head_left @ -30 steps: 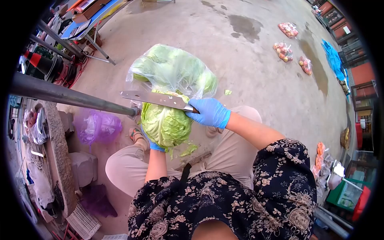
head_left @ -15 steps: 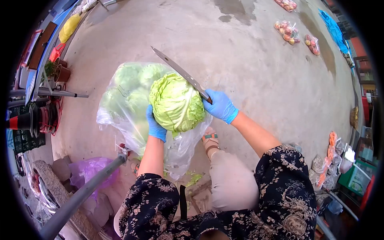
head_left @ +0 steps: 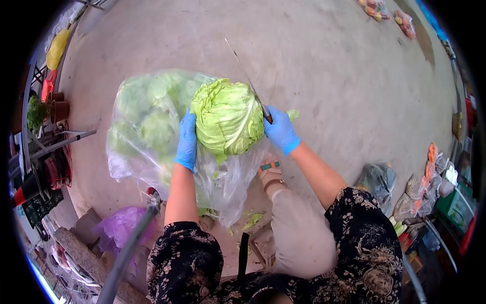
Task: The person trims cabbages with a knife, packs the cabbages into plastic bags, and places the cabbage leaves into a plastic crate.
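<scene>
A pale green cabbage (head_left: 228, 119) is held up over a clear plastic bag (head_left: 119, 157) that has several more cabbages inside. My left hand (head_left: 187, 143), in a blue glove, is closed against the cabbage's left side. In my right hand (head_left: 281, 131), gloved the same way, is a long knife (head_left: 267, 115) gripped by its dark handle. Its blade points up and away, nearly edge-on, along the cabbage's right side. A torn leaf piece (head_left: 292, 115) shows just beyond my right hand.
Leaf scraps (head_left: 252, 221) lie on the floor by my foot. A grey metal pole (head_left: 129, 248) and a purple bag (head_left: 121, 225) are at lower left. On the right stand a dark plastic bag (head_left: 377, 182) and other bundles. Bagged fruit (head_left: 374, 9) lies far off.
The knife has turned from flat across the cabbage's top right to nearly edge-on, pointing more straight away. My left hand has slid up the cabbage's side. A leaf piece has appeared by my right hand.
</scene>
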Demonstrator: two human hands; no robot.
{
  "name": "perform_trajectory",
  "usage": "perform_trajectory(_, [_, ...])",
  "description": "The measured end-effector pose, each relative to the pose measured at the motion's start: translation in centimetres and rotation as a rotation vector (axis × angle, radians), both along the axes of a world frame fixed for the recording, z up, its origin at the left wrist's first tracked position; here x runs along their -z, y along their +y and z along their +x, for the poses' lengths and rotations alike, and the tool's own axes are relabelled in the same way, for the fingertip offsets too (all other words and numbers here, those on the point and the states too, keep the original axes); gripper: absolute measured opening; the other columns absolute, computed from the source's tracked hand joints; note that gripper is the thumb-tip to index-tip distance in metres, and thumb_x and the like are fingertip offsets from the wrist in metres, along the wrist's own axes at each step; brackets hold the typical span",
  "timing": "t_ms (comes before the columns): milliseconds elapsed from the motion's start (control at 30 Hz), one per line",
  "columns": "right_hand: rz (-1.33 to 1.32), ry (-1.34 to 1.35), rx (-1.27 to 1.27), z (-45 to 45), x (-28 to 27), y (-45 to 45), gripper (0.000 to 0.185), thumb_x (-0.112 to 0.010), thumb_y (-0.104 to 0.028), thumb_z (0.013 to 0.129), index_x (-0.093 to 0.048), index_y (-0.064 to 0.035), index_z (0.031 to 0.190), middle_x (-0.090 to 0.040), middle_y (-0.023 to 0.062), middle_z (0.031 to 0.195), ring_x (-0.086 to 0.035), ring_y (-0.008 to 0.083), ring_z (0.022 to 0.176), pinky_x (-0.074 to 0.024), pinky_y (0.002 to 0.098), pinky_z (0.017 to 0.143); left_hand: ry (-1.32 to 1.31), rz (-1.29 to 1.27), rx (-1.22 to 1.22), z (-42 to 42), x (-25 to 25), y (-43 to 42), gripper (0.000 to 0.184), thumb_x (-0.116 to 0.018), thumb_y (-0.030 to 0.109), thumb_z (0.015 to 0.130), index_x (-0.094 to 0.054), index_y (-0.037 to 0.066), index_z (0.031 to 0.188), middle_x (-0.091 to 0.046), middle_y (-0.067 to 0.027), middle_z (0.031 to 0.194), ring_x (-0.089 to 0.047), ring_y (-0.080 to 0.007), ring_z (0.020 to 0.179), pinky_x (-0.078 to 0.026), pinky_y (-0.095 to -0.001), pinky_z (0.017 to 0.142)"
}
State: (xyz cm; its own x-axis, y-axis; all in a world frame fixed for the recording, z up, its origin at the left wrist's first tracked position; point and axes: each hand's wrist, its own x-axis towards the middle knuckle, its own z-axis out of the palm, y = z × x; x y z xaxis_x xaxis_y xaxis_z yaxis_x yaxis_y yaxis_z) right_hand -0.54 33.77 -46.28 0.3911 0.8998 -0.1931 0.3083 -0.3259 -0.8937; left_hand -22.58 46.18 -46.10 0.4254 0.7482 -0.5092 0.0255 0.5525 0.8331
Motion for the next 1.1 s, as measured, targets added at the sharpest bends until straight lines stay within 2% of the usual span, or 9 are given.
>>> perform_trajectory(100, [0.033, -0.051, 0.022, 0.2, 0.2, 0.5, 0.016, -0.054, -0.018, 0.077, -0.050, -0.0020, 0.081, -0.053, 0.0220, 0.066, -0.053, 0.0401, 0.062, -0.0410, 0.0431, 0.053, 0.295, 0.393, -0.124, 3.4, -5.8, -1.5, 0.054, -0.047, 0.035, 0.089, -0.037, 0.001, 0.129, -0.047, -0.0152, 0.122, -0.045, -0.0203, 0.111, -0.034, -0.0317, 0.096])
perform_trajectory(133, [0.044, -0.082, 0.008, 0.3, 0.4, 0.6, 0.017, -0.054, -0.018, 0.077, -0.051, -0.0020, 0.081, -0.053, 0.0222, 0.067, -0.053, 0.0402, 0.062, -0.0410, 0.0432, 0.053, 0.350, 0.606, -0.079, 4.3, -6.3, -2.2, 0.066, -0.060, 0.041, 0.079, -0.038, 0.002, 0.128, -0.043, -0.0180, 0.126, -0.042, -0.0268, 0.115, -0.030, -0.0370, 0.099])
perform_trajectory(233, [0.023, -0.090, -0.012, 0.4, 0.8, 0.1, 0.020, -0.054, -0.022, 0.078, -0.052, -0.0023, 0.082, -0.054, 0.0223, 0.069, -0.053, 0.0405, 0.063, -0.0409, 0.0438, 0.054, 0.841, 1.252, 0.185, 7.3, -10.9, -4.2, 0.082, -0.071, 0.045, 0.064, -0.039, 0.005, 0.128, -0.040, -0.0201, 0.128, -0.038, -0.0349, 0.117, -0.027, -0.0453, 0.100])
perform_trajectory(333, [0.053, -0.051, -0.104, 0.9, 0.4, -1.4, 0.019, -0.055, -0.019, 0.080, -0.052, -0.0008, 0.084, -0.047, 0.0163, 0.061, -0.047, 0.0267, 0.052, -0.0394, 0.0339, 0.052, 0.924, 1.218, 0.326, 7.8, -9.1, -4.4, 0.090, -0.076, 0.044, 0.052, -0.041, 0.008, 0.127, -0.041, -0.0211, 0.127, -0.037, -0.0399, 0.116, -0.024, -0.0514, 0.100])
perform_trajectory(433, [-0.043, 0.044, -0.064, 2.1, -0.6, -2.8, 0.026, -0.054, -0.028, 0.082, -0.053, -0.0020, 0.085, -0.053, 0.0199, 0.065, -0.051, 0.0377, 0.059, -0.0414, 0.0399, 0.054, 0.812, 1.268, 0.297, 7.0, -8.1, -4.2, 0.085, -0.076, 0.040, 0.052, -0.043, 0.008, 0.124, -0.042, -0.0204, 0.126, -0.038, -0.0380, 0.115, -0.026, -0.0504, 0.100])
perform_trajectory(533, [-0.112, 0.059, -0.003, 3.0, -0.6, -4.6, 0.032, -0.054, -0.034, 0.084, -0.054, -0.0025, 0.086, -0.052, 0.0189, 0.063, -0.051, 0.0355, 0.058, -0.0413, 0.0379, 0.055, 0.749, 1.264, 0.273, 6.6, -7.6, -4.4, 0.081, -0.076, 0.036, 0.052, -0.045, 0.009, 0.121, -0.043, -0.0189, 0.124, -0.039, -0.0363, 0.115, -0.025, -0.0501, 0.101])
perform_trajectory(633, [-0.136, 0.072, -0.102, 3.5, -2.3, -6.1, 0.037, -0.054, -0.040, 0.083, -0.055, -0.0026, 0.084, -0.052, 0.0188, 0.064, -0.051, 0.0343, 0.058, -0.0411, 0.0374, 0.055, 0.728, 1.274, 0.280, 6.2, -7.6, -4.7, 0.078, -0.076, 0.031, 0.053, -0.046, 0.007, 0.121, -0.041, -0.0197, 0.126, -0.038, -0.0355, 0.116, -0.029, -0.0461, 0.099])
perform_trajectory(933, [-0.417, 0.036, -0.264, 5.1, -6.1, -7.3, 0.041, -0.053, -0.044, 0.083, -0.055, -0.0025, 0.078, -0.054, 0.0196, 0.068, -0.049, 0.0334, 0.059, -0.0408, 0.0381, 0.057, 0.730, 1.300, 0.291, 5.7, -7.4, -5.1, 0.078, -0.075, 0.030, 0.054, -0.045, 0.006, 0.122, -0.042, -0.0195, 0.126, -0.038, -0.0349, 0.117, -0.031, -0.0440, 0.098])
perform_trajectory(1100, [-0.507, 0.119, -0.319, 6.9, -6.9, -7.1, 0.042, -0.052, -0.043, 0.084, -0.055, -0.0015, 0.079, -0.053, 0.0193, 0.067, -0.047, 0.0312, 0.059, -0.0404, 0.0367, 0.058, 0.692, 1.312, 0.295, 5.5, -7.1, -4.6, 0.077, -0.075, 0.030, 0.055, -0.046, 0.006, 0.121, -0.042, -0.0188, 0.126, -0.038, -0.0349, 0.117, -0.030, -0.0448, 0.099])
